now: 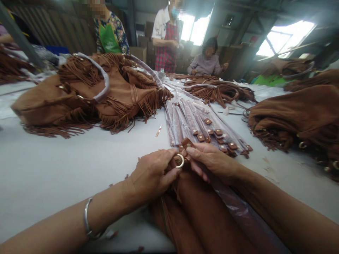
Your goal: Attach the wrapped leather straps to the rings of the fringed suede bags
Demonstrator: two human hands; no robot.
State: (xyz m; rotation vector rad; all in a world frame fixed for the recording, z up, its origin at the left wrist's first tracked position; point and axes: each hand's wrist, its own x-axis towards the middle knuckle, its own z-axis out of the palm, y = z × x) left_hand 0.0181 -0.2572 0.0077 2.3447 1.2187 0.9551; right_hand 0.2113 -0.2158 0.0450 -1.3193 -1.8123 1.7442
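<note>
A brown bag [201, 208] lies in front of me, its zipper showing along the left side. My left hand [155, 173] pinches a gold metal ring [180, 161] at the bag's top between thumb and fingers. Close beside it, my right hand [209, 158] is closed on the brown end tab of a strap [187, 143], with a metal stud in the tab. The strap's plastic-wrapped length [238, 204] appears to run back under my right forearm. Just beyond both hands lies a row of plastic-wrapped straps [196, 120] with studded brown tabs.
Fringed brown bags [116, 91] are heaped on the white table [106, 158] at the left. More brown bags [299, 113] lie at the right. Brown fringe pieces [219, 90] sit further back. Several people stand or sit across the table.
</note>
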